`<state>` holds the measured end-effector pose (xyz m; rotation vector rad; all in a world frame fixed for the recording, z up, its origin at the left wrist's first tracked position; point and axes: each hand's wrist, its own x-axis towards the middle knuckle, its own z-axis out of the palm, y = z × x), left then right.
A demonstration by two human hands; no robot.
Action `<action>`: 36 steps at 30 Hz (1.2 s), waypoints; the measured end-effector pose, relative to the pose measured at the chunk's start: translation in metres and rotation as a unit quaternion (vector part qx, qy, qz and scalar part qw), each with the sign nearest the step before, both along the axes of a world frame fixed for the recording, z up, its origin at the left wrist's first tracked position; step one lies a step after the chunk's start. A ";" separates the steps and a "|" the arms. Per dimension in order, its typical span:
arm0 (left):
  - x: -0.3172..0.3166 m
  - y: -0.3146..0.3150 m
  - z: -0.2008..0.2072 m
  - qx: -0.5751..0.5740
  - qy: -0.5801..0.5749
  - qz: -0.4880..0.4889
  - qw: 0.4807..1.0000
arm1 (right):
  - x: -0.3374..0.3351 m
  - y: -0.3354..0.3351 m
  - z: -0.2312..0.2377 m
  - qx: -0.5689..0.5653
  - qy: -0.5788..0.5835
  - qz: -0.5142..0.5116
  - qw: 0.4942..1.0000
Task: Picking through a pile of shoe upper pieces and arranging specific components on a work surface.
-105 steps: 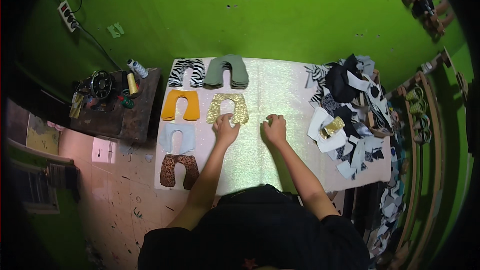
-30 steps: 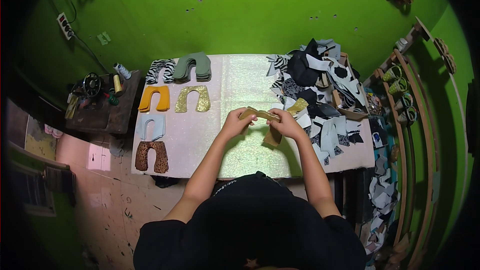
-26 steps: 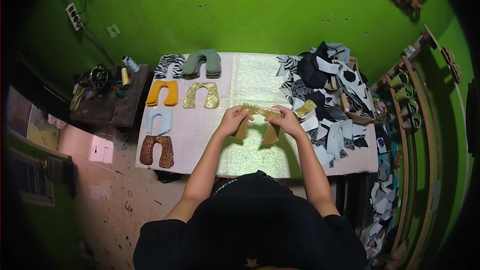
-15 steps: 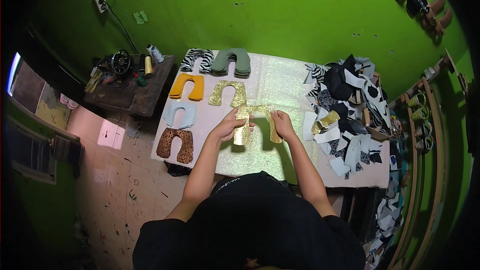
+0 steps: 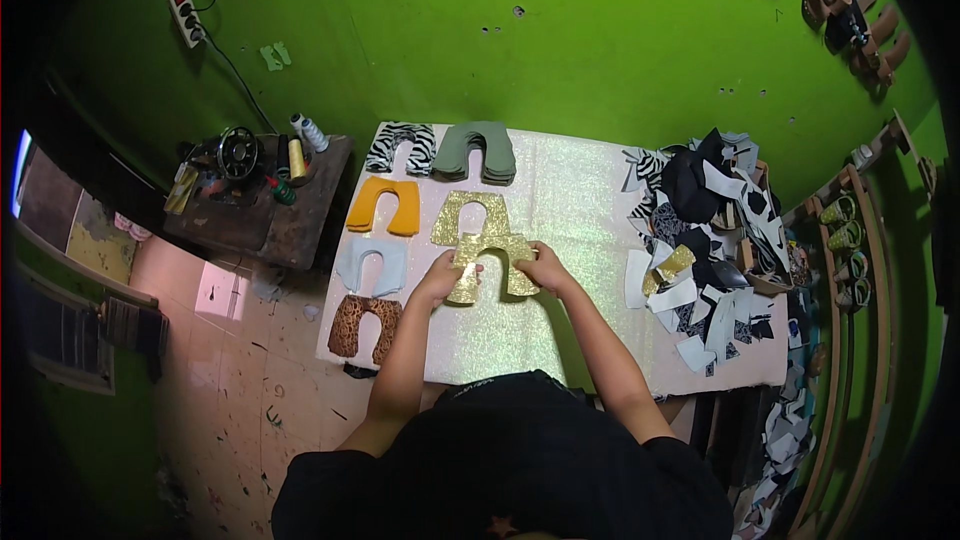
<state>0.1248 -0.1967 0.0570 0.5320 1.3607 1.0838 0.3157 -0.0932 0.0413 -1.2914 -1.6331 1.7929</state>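
Between my hands is a glittery gold U-shaped material piece [image 5: 495, 248], its curve pointing away from me. My left hand [image 5: 441, 277] pinches its left leg, and my right hand [image 5: 543, 268] grips the right leg. Just beyond it lies another gold U-shaped piece [image 5: 470, 212], partly covered from view by the held one. Nearby on the table are stacks of the same shape: zebra print [image 5: 400, 148], grey-green [image 5: 475, 152], orange [image 5: 384, 205], pale blue-grey [image 5: 371, 265] and leopard print [image 5: 365, 328].
The shimmery sheet [image 5: 570, 200] covers the table's middle. A heap of cut scraps [image 5: 700, 270] fills its right side. A sewing machine [image 5: 238, 153] and thread spools [image 5: 297, 157] stand on a dark table at left. Sandals sit on a rack [image 5: 845, 230] at right.
The held gold piece has opened out flatter and its legs now sit more evenly. My right hand has come closer to the left one. The whole view has shifted slightly.
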 end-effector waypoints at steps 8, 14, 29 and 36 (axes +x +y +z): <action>-0.060 0.062 -0.040 0.071 0.147 0.096 0.982 | -0.061 0.049 -0.031 0.170 -0.089 -0.038 0.981; -0.080 0.085 -0.070 0.063 0.253 0.145 0.955 | -0.089 0.053 -0.025 0.181 -0.124 -0.049 0.975; -0.020 0.061 -0.040 -0.009 0.612 -0.005 0.791 | -0.058 0.011 -0.005 0.292 -0.283 0.026 0.913; 0.064 0.035 -0.019 0.039 0.582 -0.071 0.809 | 0.028 -0.001 0.001 0.302 -0.257 -0.113 0.911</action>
